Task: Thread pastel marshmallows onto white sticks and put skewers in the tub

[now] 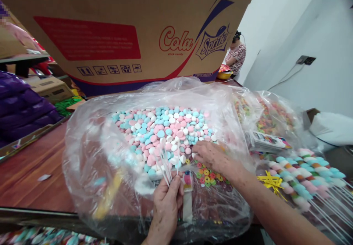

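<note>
Cardboard box (129,31): read "Cola" in red script, "Sprite" in purple emblem, "stick candy" beneath | red panel text was illegible | row of handling pictograms was present

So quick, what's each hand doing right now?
Left hand: closed, gripping a bunch of white sticks.
Right hand: reaching into the pastel candies, fingers curled; whether it holds one cannot be told.

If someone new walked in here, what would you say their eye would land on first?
Most likely the heap of pink, blue and white candies in the clear bag at the centre of the table. The left hand grips a bunch of white sticks at its near edge, while the right hand reaches into the candies. Behind looms a big cardboard box, and finished skewers lie at the right.
</note>
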A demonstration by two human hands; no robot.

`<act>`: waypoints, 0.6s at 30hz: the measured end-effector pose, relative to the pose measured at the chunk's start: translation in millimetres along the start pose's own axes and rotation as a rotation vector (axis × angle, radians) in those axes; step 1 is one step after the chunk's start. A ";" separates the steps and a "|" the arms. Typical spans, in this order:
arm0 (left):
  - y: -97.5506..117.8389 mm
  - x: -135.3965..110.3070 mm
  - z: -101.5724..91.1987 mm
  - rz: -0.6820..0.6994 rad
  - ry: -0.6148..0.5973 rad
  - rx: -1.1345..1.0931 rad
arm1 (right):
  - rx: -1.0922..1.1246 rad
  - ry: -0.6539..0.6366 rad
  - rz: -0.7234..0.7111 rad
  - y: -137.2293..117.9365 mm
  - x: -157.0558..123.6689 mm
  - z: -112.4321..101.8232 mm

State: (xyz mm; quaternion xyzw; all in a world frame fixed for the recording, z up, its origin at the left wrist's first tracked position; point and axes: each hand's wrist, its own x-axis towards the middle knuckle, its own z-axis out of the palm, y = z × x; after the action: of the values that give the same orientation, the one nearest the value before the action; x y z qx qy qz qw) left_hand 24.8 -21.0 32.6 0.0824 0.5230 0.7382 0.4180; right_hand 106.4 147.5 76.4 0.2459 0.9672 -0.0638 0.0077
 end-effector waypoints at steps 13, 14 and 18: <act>0.7 -1.4 1.0 -0.004 0.001 0.025 | 0.408 0.100 0.265 24.4 9.3 -12.6; 0.3 -1.2 0.8 -0.005 0.001 0.028 | 0.363 0.071 0.272 21.2 9.3 -13.6; -1.3 -0.3 -0.7 0.002 -0.004 0.027 | 0.144 0.054 0.199 8.0 10.8 -11.6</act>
State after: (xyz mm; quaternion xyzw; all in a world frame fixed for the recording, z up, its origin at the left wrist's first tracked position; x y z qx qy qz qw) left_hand 25.3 -21.5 31.2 0.0900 0.5319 0.7315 0.4169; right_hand 100.9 161.1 86.5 0.3423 0.9307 -0.1252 -0.0295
